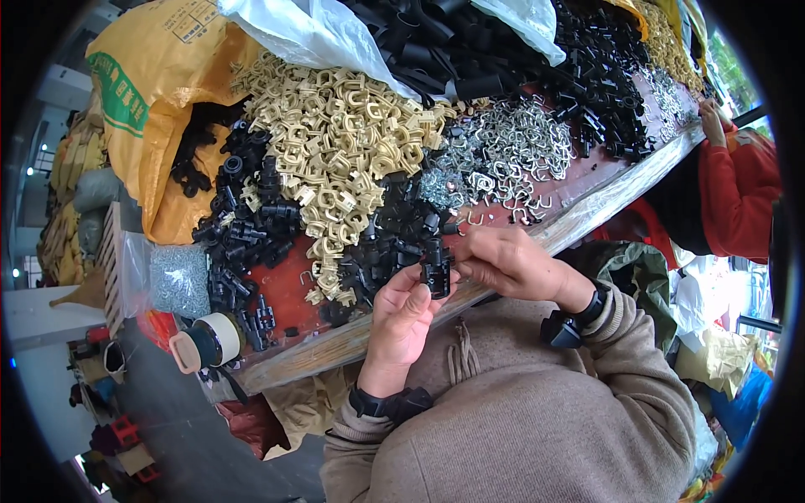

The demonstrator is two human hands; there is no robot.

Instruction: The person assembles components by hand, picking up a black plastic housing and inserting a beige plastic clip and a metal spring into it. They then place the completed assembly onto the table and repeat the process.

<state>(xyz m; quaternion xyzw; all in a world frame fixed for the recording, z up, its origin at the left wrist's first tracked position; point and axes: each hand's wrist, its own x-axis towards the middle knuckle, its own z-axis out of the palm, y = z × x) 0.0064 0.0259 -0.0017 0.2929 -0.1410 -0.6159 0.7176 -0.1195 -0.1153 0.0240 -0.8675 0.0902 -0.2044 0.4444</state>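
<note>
Black plastic fitting (435,277), one: ribbed, roughly cylindrical, standing near upright by the table's near edge; the left hand (402,314) is grasping it between thumb and fingers. Right hand (513,264): thumb and fingers are bunching just beside the fitting's upper right side; whether they are grasping a small piece, cannot tell. Handling, as judged: the left grip should be bracing the fitting low and firmly, leaving its upper part exposed, with the right fingertips pressing evenly rather than prying. Materials: moulded cream rings (344,142), matte, squarish-looped, are lying heaped; shiny bent metal hooks (524,138) are tangling alongside; black fittings (243,230) are forming a knobbly pile; a smooth red tabletop (281,287) is showing between, a worn wooden rim (323,345) bordering it.
</note>
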